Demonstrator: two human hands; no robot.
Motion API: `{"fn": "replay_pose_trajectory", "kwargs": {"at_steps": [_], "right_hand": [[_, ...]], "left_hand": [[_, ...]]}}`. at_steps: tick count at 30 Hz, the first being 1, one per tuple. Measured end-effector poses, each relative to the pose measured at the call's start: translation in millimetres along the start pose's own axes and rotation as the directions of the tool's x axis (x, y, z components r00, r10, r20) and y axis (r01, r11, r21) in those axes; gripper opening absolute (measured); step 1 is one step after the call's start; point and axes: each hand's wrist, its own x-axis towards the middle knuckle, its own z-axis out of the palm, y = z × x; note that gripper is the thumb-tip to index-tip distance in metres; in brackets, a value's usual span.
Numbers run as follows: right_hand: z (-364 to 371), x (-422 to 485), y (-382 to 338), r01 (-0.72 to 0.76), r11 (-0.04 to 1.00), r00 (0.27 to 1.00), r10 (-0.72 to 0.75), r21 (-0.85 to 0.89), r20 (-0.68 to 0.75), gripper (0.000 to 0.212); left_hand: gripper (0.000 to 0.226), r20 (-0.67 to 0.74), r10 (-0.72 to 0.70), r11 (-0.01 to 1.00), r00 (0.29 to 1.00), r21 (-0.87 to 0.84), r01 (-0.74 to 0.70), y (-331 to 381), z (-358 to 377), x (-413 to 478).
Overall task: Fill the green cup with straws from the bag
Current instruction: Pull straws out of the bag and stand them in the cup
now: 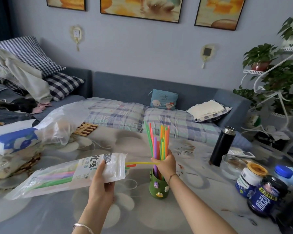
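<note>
The green cup (158, 186) with small cartoon charms stands on the table, just right of centre. A bunch of coloured straws (157, 141) rises upright out of it. My right hand (165, 163) is closed around that bunch just above the rim and also pinches a yellow straw (142, 163) lying level, its far end still inside the bag's mouth. My left hand (102, 178) grips the clear plastic straw bag (63, 176) near its open end, holding it tilted with several straws inside.
A black thermos (222, 146), a glass bowl (232, 164) and jars (262, 196) crowd the table's right side. A tissue pack (12, 141) and a crumpled plastic bag (63, 125) lie at the left. A sofa runs behind the table, and a plant stand (277, 81) is at far right.
</note>
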Motion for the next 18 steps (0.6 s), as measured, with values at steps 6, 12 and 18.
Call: {"fn": "replay_pose_trajectory", "kwargs": {"at_steps": [6, 12, 18], "right_hand": [[-13, 3, -4, -0.001, 0.991, 0.998, -0.007, 0.131, 0.064, 0.021], [-32, 6, -9, 0.019, 0.96, 0.999, -0.03, 0.28, 0.034, 0.031], [-31, 11, 7, -0.076, 0.955, 0.993, 0.048, 0.285, 0.105, 0.036]], "left_hand": [[0.05, 0.014, -0.008, 1.0, 1.0, 0.012, 0.008, -4, 1, -1], [0.051, 0.028, -0.02, 1.0, 0.999, 0.01, 0.02, -10, 3, -2], [0.047, 0.035, -0.015, 1.0, 0.999, 0.024, 0.014, -15, 8, -6]]}}
